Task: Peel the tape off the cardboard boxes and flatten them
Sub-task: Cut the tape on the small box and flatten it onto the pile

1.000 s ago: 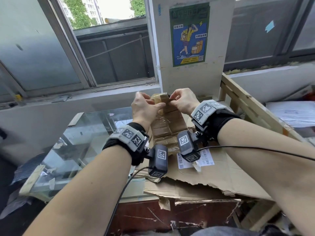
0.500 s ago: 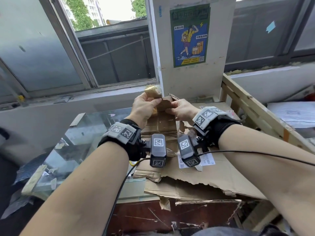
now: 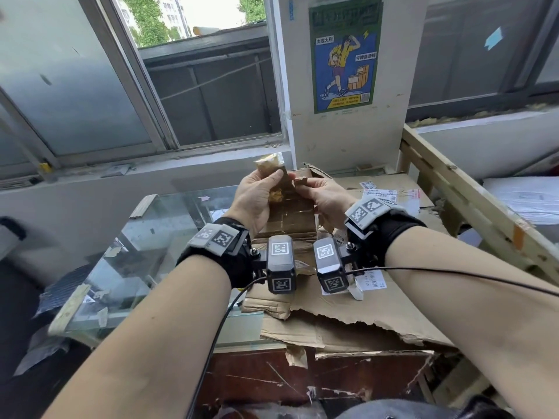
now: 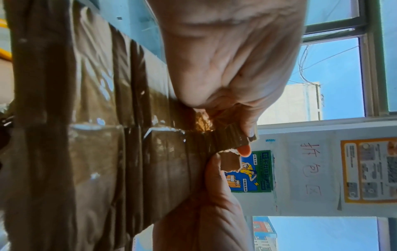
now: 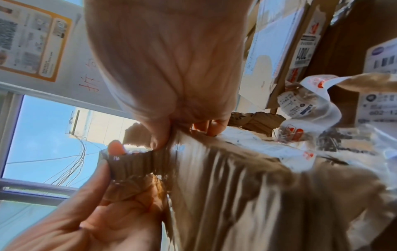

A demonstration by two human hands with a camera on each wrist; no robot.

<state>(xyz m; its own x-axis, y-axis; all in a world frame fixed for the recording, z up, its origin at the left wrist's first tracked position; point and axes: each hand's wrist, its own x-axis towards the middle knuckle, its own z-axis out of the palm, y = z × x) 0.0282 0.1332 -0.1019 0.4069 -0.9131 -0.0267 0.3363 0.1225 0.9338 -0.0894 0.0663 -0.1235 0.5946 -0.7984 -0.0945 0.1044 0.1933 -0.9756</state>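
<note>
I hold a small flattened piece of cardboard box (image 3: 295, 213) upright over the table. My left hand (image 3: 272, 179) pinches a strip of brown tape (image 3: 269, 164) that stands peeled up from the box's top edge. My right hand (image 3: 305, 186) pinches that top edge just beside the strip. In the left wrist view my left hand (image 4: 236, 122) holds the ribbed strip (image 4: 227, 139) between thumb and fingers, over glossy tape on the cardboard (image 4: 96, 152). The right wrist view has my right hand (image 5: 171, 134) pinching the edge while the left hand (image 5: 103, 169) holds the strip (image 5: 133, 163).
Torn flat cardboard sheets (image 3: 348, 313) lie under my wrists on a glass-topped table (image 3: 145, 252). Boxes with shipping labels (image 3: 381, 192) sit behind them. A wooden frame (image 3: 453, 189) runs along the right. A pillar with a poster (image 3: 344, 55) and a window sill stand ahead.
My left hand has pulled the tape strip up and left, away from the box's top edge. The right hand has kept its pinch on the edge.
</note>
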